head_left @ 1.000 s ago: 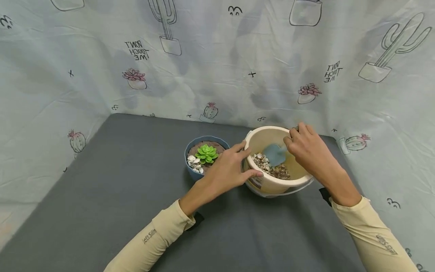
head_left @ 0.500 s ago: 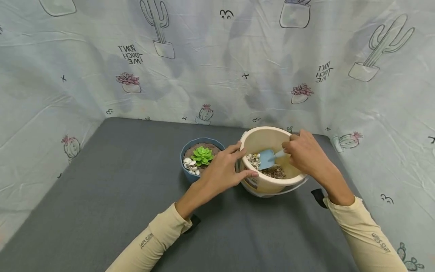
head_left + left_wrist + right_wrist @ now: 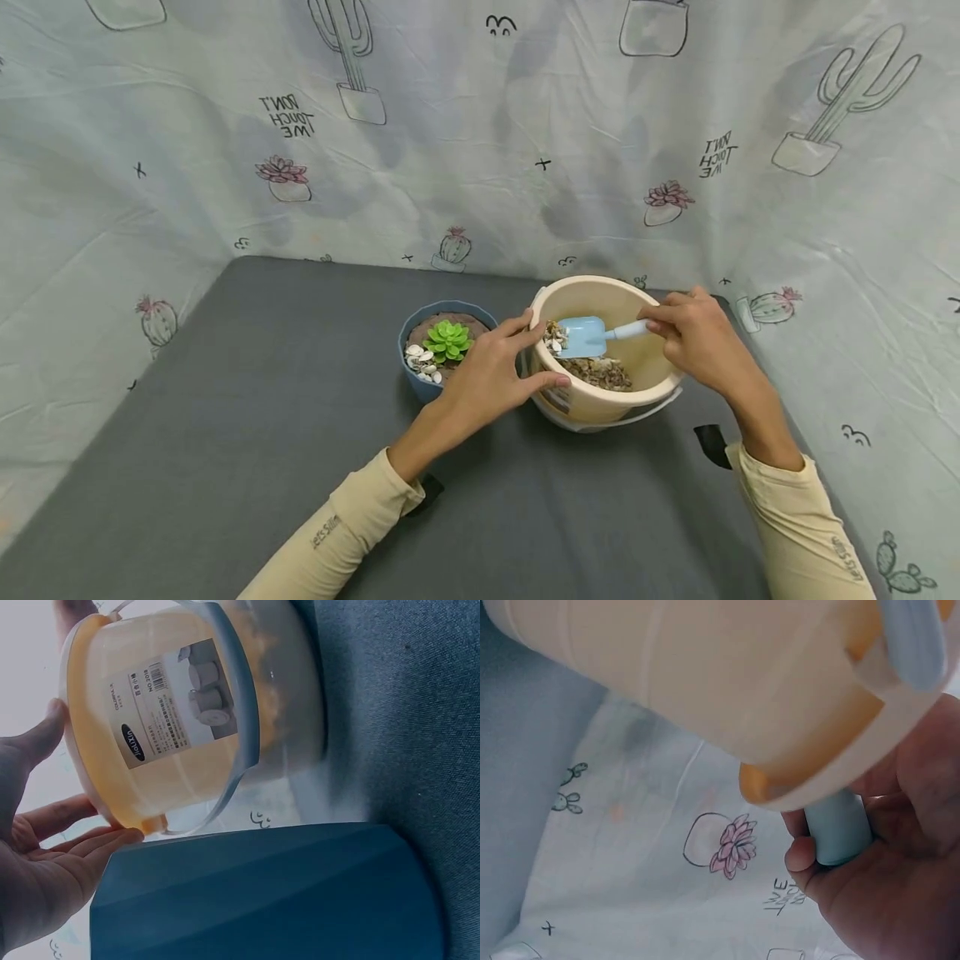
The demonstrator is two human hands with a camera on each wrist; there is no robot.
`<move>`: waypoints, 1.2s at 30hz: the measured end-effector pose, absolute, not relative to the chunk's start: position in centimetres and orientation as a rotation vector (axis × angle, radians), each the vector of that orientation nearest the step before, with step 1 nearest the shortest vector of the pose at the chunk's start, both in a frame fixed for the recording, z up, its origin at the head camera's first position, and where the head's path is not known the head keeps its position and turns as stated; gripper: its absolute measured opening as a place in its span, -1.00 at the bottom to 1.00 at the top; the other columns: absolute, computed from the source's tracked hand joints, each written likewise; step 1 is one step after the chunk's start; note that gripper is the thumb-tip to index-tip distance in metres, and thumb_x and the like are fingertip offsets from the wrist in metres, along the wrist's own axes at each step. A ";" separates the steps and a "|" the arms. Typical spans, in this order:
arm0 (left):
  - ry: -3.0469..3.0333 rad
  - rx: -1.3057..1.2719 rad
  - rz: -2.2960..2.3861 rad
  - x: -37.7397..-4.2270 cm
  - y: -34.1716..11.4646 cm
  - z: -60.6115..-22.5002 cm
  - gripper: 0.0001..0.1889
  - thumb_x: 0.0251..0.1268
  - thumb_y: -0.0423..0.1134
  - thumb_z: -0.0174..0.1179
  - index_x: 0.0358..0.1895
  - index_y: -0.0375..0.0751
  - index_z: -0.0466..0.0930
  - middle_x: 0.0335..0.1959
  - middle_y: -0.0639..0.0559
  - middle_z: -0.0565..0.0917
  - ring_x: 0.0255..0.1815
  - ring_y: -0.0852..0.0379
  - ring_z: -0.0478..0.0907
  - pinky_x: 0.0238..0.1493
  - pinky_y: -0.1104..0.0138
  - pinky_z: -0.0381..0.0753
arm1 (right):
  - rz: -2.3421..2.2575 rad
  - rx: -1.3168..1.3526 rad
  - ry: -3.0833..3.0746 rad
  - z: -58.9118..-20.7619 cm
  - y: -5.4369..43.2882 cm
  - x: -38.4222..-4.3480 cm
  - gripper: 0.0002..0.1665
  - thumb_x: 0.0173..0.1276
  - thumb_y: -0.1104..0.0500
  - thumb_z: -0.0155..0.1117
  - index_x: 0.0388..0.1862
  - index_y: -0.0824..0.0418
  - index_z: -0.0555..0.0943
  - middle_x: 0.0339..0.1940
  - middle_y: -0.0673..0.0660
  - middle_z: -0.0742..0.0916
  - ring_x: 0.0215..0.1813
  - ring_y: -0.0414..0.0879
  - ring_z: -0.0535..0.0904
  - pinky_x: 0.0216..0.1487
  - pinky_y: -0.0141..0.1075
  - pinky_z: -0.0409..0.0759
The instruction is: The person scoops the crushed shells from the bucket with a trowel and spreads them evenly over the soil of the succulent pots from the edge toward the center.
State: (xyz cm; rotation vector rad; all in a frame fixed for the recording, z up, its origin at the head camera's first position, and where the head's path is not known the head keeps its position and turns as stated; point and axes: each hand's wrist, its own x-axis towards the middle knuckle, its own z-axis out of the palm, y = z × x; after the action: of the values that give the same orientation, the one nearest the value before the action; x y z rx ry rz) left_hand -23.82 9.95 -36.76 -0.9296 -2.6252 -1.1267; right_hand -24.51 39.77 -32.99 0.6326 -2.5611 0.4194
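Observation:
My left hand [image 3: 491, 367] grips the near left rim of the cream bucket [image 3: 600, 408], thumb and fingers spread wide along it. My right hand [image 3: 697, 342] pinches the handle end of a small light-blue shovel [image 3: 582, 337] over the bucket's far right rim. The shovel's blade lies inside the bucket, with white shells and pebbles [image 3: 555, 337] at its left edge. Brown, gritty shell bits [image 3: 600, 373] cover part of the bucket's bottom. In the right wrist view the shovel handle [image 3: 838, 829] sits between thumb and fingers; its blade is hidden behind the bucket wall.
A blue faceted pot [image 3: 420, 387] with a green succulent [image 3: 448, 340], brown soil and white stones [image 3: 418, 358] stands left of the bucket, partly behind my left forearm. The bucket's handle [image 3: 244, 697] hangs down its side. A cactus-print curtain [image 3: 480, 133] rises behind the grey table [image 3: 300, 400].
My right hand has moved a little right. The shovel has swung from steeply down to flatter, its blade now at the left inside the bucket. My left hand stays on the rim.

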 end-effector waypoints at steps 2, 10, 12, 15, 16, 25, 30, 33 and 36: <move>-2.622 -0.928 -1.128 -23.8 9.9 -36.7 -0.16 0.19 0.15 0.49 0.47 -0.21 0.50 0.57 -0.25 0.42 0.50 -0.16 0.52 0.39 0.02 0.63 | 0.451 0.603 -2.555 -33.0 39.9 -24.4 -0.83 0.24 0.48 0.44 -0.20 0.35 0.84 -0.37 0.23 0.81 -0.39 -0.01 0.34 -0.29 -0.26 0.23; -2.613 -0.924 -1.145 -23.9 9.8 -36.9 -0.18 0.21 0.14 0.48 0.47 -0.21 0.51 0.57 -0.24 0.41 0.50 -0.16 0.52 0.40 0.00 0.62 | 0.538 0.561 -2.526 -31.9 41.0 -23.1 -0.77 0.27 0.53 0.40 -0.18 0.32 0.83 -0.39 0.22 0.80 -0.36 -0.12 0.24 -0.28 -0.38 0.15; -2.615 -0.920 -1.150 -23.9 9.7 -36.9 -0.19 0.23 0.14 0.47 0.48 -0.20 0.50 0.58 -0.23 0.40 0.50 -0.15 0.51 0.41 0.01 0.61 | 0.546 0.527 -2.535 -31.5 41.2 -22.7 -0.77 0.29 0.53 0.38 -0.16 0.32 0.83 -0.38 0.22 0.80 -0.33 -0.13 0.25 -0.26 -0.38 0.16; -2.623 -0.925 -1.160 -24.0 9.5 -37.0 -0.19 0.25 0.13 0.47 0.48 -0.21 0.49 0.60 -0.22 0.38 0.54 -0.14 0.47 0.44 0.01 0.58 | 0.551 0.485 -2.543 -31.0 41.5 -22.3 -0.77 0.32 0.51 0.38 -0.17 0.28 0.83 -0.39 0.19 0.79 -0.31 -0.16 0.24 -0.26 -0.38 0.17; -2.626 -0.931 -1.160 -24.0 9.5 -37.0 -0.20 0.26 0.12 0.46 0.49 -0.21 0.48 0.60 -0.22 0.37 0.56 -0.14 0.45 0.45 0.01 0.57 | 0.555 0.473 -2.547 -30.9 41.6 -22.2 -0.77 0.33 0.50 0.37 -0.17 0.28 0.83 -0.38 0.19 0.78 -0.32 -0.18 0.24 -0.26 -0.38 0.16; -2.701 -0.983 -1.152 -25.0 5.5 -35.4 -0.08 0.36 0.10 0.41 0.66 -0.14 0.18 0.66 -0.13 0.31 0.64 -0.09 0.34 0.57 -0.01 0.45 | 0.617 0.455 -2.525 -29.4 39.5 -21.8 -0.80 0.35 0.48 0.38 -0.14 0.31 0.84 -0.26 0.24 0.82 -0.30 -0.29 0.24 -0.27 -0.41 0.16; -2.875 -0.849 -1.127 -25.9 -0.3 -34.4 0.07 0.24 0.10 0.50 0.71 -0.09 0.06 0.72 -0.09 0.17 0.71 -0.16 0.19 0.60 -0.14 0.35 | 0.678 0.541 -2.471 -29.2 36.1 -22.3 -0.80 0.35 0.47 0.39 -0.12 0.33 0.84 -0.29 0.28 0.82 -0.31 -0.26 0.25 -0.24 -0.40 0.15; -2.982 -0.801 -1.119 -26.8 -2.9 -34.7 0.22 0.16 0.07 0.57 0.73 -0.10 -0.10 0.75 -0.13 0.07 0.73 -0.21 0.12 0.61 -0.18 0.31 | 0.672 0.583 -2.492 -29.2 33.8 -22.7 -0.82 0.38 0.45 0.37 -0.10 0.35 0.82 -0.31 0.26 0.80 -0.28 -0.15 0.29 -0.19 -0.34 0.16; -3.062 -0.786 -1.106 -27.4 -4.4 -35.1 0.34 0.10 0.09 0.60 0.74 -0.09 -0.25 0.71 -0.22 0.14 0.68 -0.24 0.21 0.57 -0.19 0.37 | 0.660 0.642 -2.535 -29.1 31.1 -23.3 -0.82 0.41 0.43 0.35 -0.08 0.35 0.81 -0.32 0.24 0.78 -0.27 -0.03 0.33 -0.18 -0.30 0.18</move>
State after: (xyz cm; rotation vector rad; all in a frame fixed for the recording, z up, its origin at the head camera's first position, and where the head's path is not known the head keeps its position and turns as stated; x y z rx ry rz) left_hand -27.43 -4.42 -35.14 -0.7864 -3.0623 -1.1063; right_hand -23.32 31.14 -29.10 0.6425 -2.5352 0.6603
